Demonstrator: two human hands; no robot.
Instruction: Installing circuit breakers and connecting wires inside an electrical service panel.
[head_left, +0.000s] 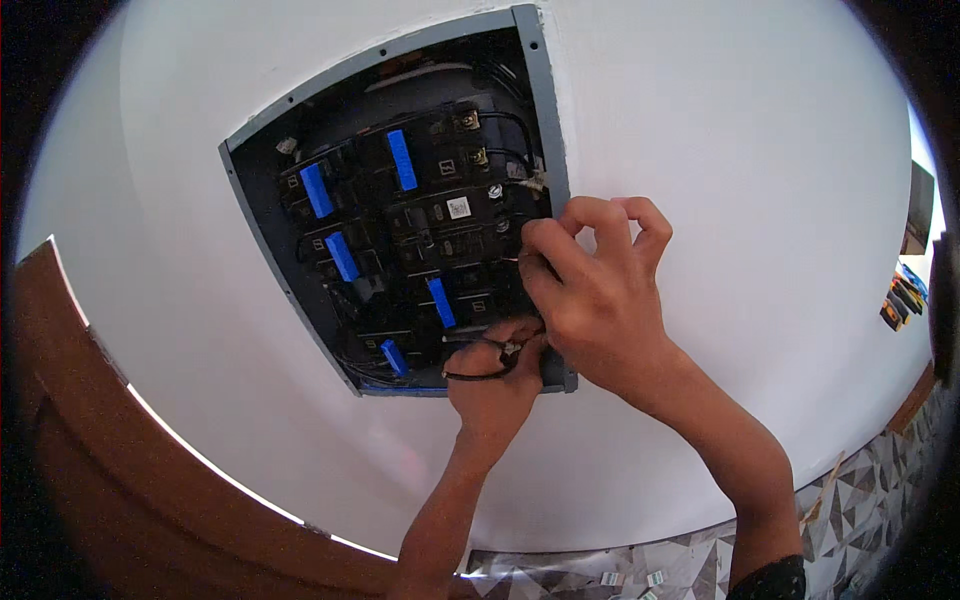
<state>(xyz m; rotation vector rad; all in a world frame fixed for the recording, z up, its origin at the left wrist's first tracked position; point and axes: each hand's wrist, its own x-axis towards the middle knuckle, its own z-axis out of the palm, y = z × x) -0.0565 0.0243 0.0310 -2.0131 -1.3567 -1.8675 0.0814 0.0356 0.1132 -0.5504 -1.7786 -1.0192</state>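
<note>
An electrical breaker panel (545,120) with a grey metal frame is set in the white wall. Inside it sit rows of black circuit breakers (425,165), several with blue toggle handles (402,160). My left hand (490,390) is inside the lower right corner, fingers curled, with a black wire (475,377) looping across them. My right hand (605,290) is at the right edge of the frame, thumb and forefinger pinched together and the other fingers bent. What that pinch holds is too small to make out; a thin pale tip shows beside it.
Black cables (510,118) run along the panel's upper right side to brass-coloured terminals (470,121). A brown wooden door (150,480) stands at the lower left. Patterned floor tiles (700,560) show below, and hand tools (903,300) lie at the far right.
</note>
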